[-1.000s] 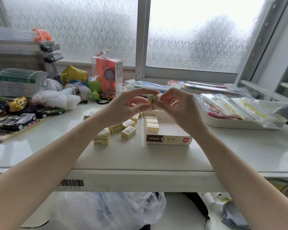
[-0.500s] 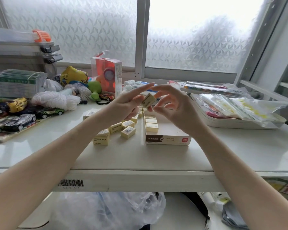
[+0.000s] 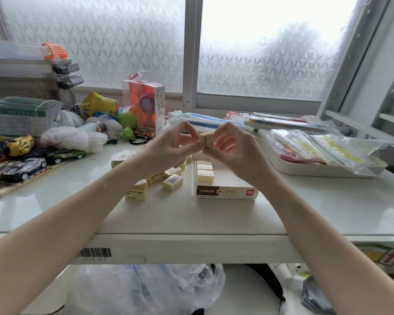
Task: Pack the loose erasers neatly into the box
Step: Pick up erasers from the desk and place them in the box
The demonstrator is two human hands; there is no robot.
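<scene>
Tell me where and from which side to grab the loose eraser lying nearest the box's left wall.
Take that eraser across its two long side faces, coming from straight above. It lies flat on the table with its label up and stands apart from the box and the other loose erasers, so fingers should fit down both sides. Both hands, left hand and right hand, now pinch another eraser.

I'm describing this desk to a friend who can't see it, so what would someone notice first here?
First, the two hands raised mid-frame: the left hand and right hand pinch one pale yellow eraser between them, above the open box. Left of the box, loose erasers lie scattered on the white table. Far left, toy cars crowd the table's edge.
</scene>
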